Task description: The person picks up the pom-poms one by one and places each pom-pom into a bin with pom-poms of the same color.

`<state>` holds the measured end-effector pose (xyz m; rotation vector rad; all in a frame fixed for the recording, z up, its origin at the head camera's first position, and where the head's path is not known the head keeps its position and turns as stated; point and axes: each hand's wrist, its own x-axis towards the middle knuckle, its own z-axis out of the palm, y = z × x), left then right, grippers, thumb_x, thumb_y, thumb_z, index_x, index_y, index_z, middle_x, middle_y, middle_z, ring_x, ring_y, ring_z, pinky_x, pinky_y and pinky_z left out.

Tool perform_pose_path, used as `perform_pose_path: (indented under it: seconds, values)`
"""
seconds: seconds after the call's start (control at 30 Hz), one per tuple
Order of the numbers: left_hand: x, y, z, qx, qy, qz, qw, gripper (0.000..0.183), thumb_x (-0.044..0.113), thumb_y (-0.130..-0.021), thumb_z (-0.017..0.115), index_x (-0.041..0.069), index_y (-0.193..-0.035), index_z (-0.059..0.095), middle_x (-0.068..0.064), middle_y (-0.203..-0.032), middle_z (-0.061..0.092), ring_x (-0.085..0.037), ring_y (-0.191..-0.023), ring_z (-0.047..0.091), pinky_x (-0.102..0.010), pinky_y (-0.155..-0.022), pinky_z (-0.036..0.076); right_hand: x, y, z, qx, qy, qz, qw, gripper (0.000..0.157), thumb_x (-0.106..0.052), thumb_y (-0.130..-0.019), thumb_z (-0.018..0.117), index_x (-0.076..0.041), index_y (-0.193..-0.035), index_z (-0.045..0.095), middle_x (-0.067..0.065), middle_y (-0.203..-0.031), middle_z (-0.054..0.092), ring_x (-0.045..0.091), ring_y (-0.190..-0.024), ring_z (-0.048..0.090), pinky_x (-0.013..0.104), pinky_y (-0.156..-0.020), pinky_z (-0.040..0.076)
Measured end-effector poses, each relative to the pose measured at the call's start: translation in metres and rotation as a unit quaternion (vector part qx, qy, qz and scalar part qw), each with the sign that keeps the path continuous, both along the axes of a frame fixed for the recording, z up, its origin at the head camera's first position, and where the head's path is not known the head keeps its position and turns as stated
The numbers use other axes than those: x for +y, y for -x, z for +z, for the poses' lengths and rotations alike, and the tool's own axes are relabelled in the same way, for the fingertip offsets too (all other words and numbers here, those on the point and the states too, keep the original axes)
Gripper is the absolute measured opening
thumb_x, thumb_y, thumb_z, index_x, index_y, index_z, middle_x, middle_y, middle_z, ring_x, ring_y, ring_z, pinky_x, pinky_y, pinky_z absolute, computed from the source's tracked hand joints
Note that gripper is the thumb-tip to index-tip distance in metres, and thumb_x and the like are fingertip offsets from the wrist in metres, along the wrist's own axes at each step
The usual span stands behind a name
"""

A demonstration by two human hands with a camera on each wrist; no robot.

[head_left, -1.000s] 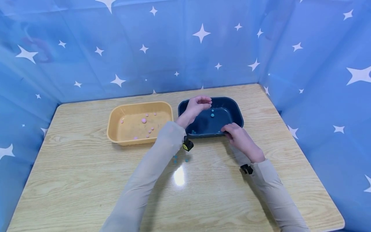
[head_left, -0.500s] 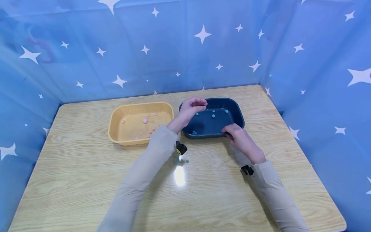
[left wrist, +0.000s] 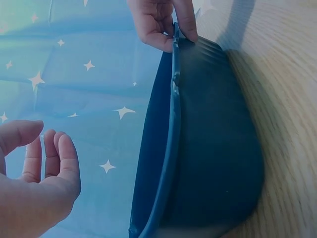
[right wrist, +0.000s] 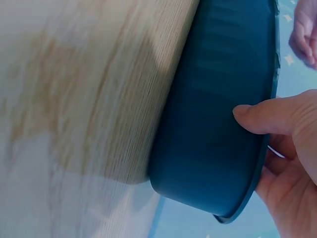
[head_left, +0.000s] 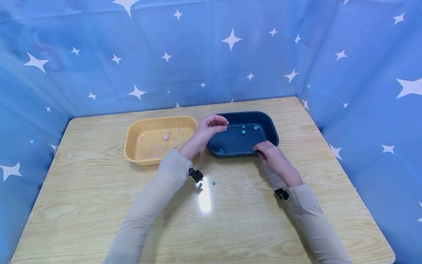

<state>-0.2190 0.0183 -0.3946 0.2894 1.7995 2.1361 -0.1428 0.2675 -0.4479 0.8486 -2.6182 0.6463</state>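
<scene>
My right hand (head_left: 275, 159) grips the near rim of the dark blue tray (head_left: 234, 155), right of its middle. In the right wrist view the thumb (right wrist: 257, 115) lies along the tray's outer wall and the fingers reach over the rim. Above the tray's left end hovers my left hand (head_left: 209, 131), fingers loosely bent; the left wrist view shows a gap between thumb and fingertips with nothing in it. Several small teal balls lie inside the tray, among them a larger teal ball (head_left: 243, 132) and another teal ball (head_left: 255, 128).
Left of the dark tray stands a yellow tray (head_left: 132, 160) holding several pink balls, one a larger pink ball (head_left: 166, 137). A teal ball (head_left: 214, 183) and another small ball (head_left: 200, 184) lie on the wooden table (head_left: 82, 205). A starry blue curtain (head_left: 148, 44) encloses the table.
My left hand has drawn back leftward from over the dark tray. One more teal ball has appeared at the tray's right side and has rolled slightly left. The right hand keeps its grip.
</scene>
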Motion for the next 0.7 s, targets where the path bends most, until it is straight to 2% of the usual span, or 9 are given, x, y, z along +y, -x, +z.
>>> perform_pose_path:
  seconds: [0.23, 0.53, 0.7]
  values:
    - [-0.012, -0.010, -0.002, 0.005, -0.009, -0.005, 0.9999, 0.015, -0.008, -0.086, 0.059, -0.002, -0.100, 0.061, -0.002, -0.093, 0.063, -0.021, -0.094, 0.061, -0.029, -0.090, 0.049, -0.001, 0.000, 0.000, 0.001, -0.001, -0.003, 1.000, 0.025, 0.020, -0.072, 0.062, 0.000, -0.087, 0.063, 0.013, -0.087, 0.065, 0.028, -0.084, 0.059, 0.042, -0.070, 0.051]
    - [-0.028, -0.020, -0.009, -0.003, -0.001, -0.009, 1.0000, 0.016, -0.010, -0.086, 0.058, -0.001, -0.099, 0.061, -0.004, -0.095, 0.064, -0.034, -0.105, 0.057, -0.027, -0.087, 0.050, -0.001, 0.000, -0.001, -0.014, -0.002, -0.005, 1.000, 0.025, 0.020, -0.074, 0.060, 0.000, -0.088, 0.063, 0.012, -0.087, 0.065, 0.027, -0.084, 0.058, 0.041, -0.071, 0.051]
    - [-0.038, -0.028, -0.015, -0.016, 0.006, -0.014, 0.9998, 0.016, -0.011, -0.085, 0.058, -0.001, -0.098, 0.061, -0.004, -0.094, 0.064, -0.032, -0.102, 0.058, -0.025, -0.085, 0.051, -0.001, 0.000, 0.000, -0.014, -0.002, -0.007, 1.000, 0.026, 0.021, -0.073, 0.060, 0.000, -0.089, 0.063, 0.012, -0.088, 0.065, 0.027, -0.084, 0.058, 0.041, -0.071, 0.051]
